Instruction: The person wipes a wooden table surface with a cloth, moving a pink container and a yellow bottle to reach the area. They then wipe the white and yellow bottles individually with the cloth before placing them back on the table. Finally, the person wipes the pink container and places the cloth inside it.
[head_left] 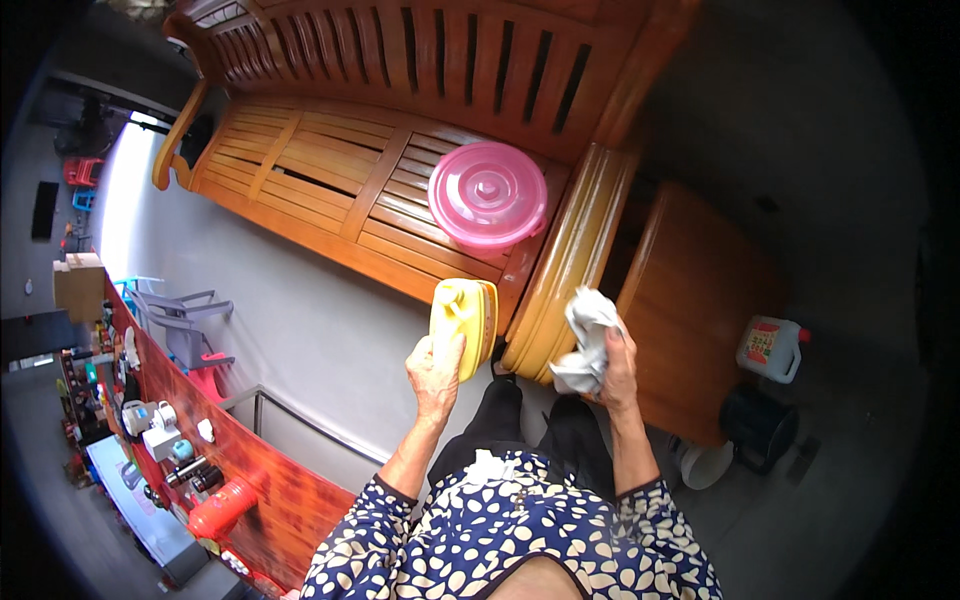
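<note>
My left hand (436, 378) is closed around a yellow plastic bottle (482, 335) with rounded shoulders, held up in front of the bench's front edge. My right hand (620, 370) grips a crumpled whitish cloth (588, 340), which hangs loosely from the fingers beside the bench's armrest (567, 275). The two hands are apart. Beyond them, a round pink lidded basin (488, 190) rests on the seat of the wooden bench (325, 165).
A wooden side table (680, 310) stands right of the armrest. Near it are a white jug with a red cap (772, 348), a dark bin (757, 428) and a white bucket (704, 464). At left are a grey chair (185, 325) and a cluttered red counter (290, 490).
</note>
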